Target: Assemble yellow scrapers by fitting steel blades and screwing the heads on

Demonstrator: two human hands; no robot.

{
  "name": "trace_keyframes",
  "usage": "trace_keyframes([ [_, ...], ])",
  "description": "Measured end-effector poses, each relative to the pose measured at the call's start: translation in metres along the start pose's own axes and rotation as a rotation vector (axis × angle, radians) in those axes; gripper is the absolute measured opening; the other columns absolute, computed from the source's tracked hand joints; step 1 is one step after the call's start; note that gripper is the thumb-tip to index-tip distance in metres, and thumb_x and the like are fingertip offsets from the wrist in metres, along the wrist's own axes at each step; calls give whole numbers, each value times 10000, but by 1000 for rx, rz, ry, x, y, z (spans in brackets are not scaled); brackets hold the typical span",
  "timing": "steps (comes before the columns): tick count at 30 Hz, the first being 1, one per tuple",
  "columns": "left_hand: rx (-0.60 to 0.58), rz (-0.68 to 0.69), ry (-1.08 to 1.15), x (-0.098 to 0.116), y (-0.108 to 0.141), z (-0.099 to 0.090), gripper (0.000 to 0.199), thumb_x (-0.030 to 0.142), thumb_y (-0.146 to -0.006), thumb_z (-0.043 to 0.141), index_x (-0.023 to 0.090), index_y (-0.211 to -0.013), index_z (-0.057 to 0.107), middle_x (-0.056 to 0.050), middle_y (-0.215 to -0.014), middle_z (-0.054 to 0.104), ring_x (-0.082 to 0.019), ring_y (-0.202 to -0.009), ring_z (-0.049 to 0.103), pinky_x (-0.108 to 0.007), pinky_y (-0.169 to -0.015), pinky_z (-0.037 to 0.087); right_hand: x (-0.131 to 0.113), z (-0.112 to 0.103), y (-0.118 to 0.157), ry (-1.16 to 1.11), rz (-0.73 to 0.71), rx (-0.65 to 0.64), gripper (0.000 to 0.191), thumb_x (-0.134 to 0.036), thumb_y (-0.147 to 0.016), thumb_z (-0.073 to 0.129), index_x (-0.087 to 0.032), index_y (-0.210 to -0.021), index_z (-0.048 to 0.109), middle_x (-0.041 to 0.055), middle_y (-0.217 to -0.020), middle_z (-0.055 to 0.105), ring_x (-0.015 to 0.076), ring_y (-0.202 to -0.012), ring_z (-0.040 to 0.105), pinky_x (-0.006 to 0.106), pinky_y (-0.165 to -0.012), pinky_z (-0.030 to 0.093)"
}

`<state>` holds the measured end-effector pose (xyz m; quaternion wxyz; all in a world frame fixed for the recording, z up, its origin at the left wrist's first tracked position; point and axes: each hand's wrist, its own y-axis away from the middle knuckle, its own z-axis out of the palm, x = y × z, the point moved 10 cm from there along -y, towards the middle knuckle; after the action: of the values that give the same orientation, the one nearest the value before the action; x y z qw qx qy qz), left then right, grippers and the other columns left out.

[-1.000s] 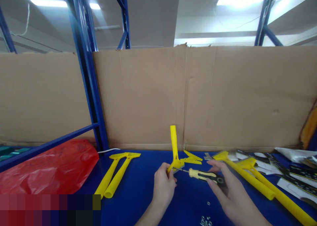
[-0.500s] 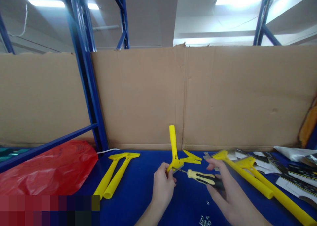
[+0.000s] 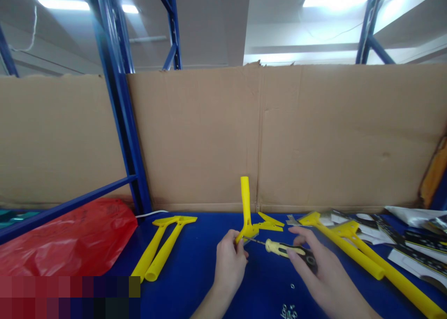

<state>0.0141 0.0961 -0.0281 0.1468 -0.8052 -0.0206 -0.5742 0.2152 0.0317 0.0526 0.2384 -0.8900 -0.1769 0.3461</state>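
Note:
Pinched in my left hand [image 3: 231,257] is the head of a yellow scraper [image 3: 246,202], its handle pointing up. My right hand [image 3: 316,263] holds a cream-and-black screwdriver [image 3: 286,250] by its handle, thumb on the near side. The screwdriver's shaft points left, and its tip meets the scraper head beside my left fingers. The exact contact point is too small to make out. Small yellow pieces [image 3: 270,222] lie just behind the screwdriver. Below it on the blue table are a single nut [image 3: 292,286] and a little pile of metal hardware [image 3: 289,312].
Two yellow scrapers [image 3: 164,254] lie to the left, near a red bag [image 3: 77,235]. Two longer yellow scrapers [image 3: 363,256] rest at the right, beside black-and-white packaging [image 3: 412,258]. A cardboard panel [image 3: 209,137] and blue rack post [image 3: 129,137] stand behind.
The fingers of my right hand have shifted around the screwdriver handle, and the handle has turned. The scraper's upright handle has tilted slightly to the right. My left hand keeps its grip.

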Motion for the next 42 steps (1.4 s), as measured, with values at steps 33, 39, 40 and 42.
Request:
trace_keyframes([
  [33,43,21,73,10,-1,-6,103,149,-781,476,166,-772,577,2,-583,594,-140,-491,612,-209,-408,491,-8,11,-3,30,22,-142,299,-400,-933,302,-243,-851,544,-25,-589,606,154,-503,583,237,-493,403],
  [39,41,36,67,12,0,-6,122,185,-794,453,166,-780,573,2,-578,583,-146,-499,613,-223,-420,503,7,13,-3,-104,152,-162,357,-475,-891,330,-229,-812,576,-20,-577,601,137,-471,527,220,-443,384],
  [40,44,40,63,13,0,-6,125,191,-795,450,166,-783,572,1,-584,583,-148,-505,616,-227,-424,507,10,14,-3,-134,177,-162,362,-489,-879,341,-227,-811,581,-17,-585,609,136,-476,532,216,-441,389],
  [42,47,49,62,14,1,-6,129,203,-796,447,167,-786,570,-3,-601,587,-152,-517,621,-233,-430,514,17,16,-2,-186,230,-156,366,-514,-855,359,-226,-814,581,-24,-567,597,130,-462,527,211,-427,390],
])
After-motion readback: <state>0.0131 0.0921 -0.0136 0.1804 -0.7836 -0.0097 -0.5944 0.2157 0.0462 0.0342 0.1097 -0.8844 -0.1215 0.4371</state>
